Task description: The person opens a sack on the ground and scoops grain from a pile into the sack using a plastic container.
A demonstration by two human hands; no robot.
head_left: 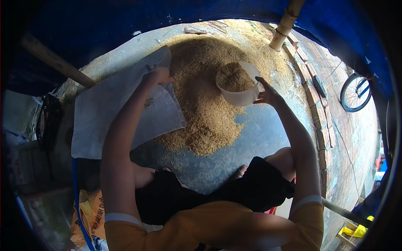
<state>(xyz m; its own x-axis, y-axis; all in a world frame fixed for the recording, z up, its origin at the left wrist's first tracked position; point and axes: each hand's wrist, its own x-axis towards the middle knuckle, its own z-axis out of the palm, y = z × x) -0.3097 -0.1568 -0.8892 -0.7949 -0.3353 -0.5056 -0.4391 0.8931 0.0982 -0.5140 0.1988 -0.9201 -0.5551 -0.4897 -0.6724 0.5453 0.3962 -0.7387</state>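
While left fingers point(168, 80) pinch sack point(121, 113) edge, right fingers point(260, 100) clasp tub point(239, 98) side; bare floor point(268, 127) lies beside husk pile point(207, 129).

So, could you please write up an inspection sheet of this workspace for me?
Surface: grey-blue floor, strewn with loose tan flakes.
Job's things: heap of flakes on the floor; white bowl partly filled with flakes; pale sack lying beside the heap.
Clutter: printed orange bag at lower left; yellow item at lower right, unclear what.
Hands: left hand on the sack near its edge, grip unclear; right hand holds the bowl's side with its fingers.
Cables: blue cord or tube by the orange bag.
Surroundings: blue tarp, bamboo pole, bicycle wheel.
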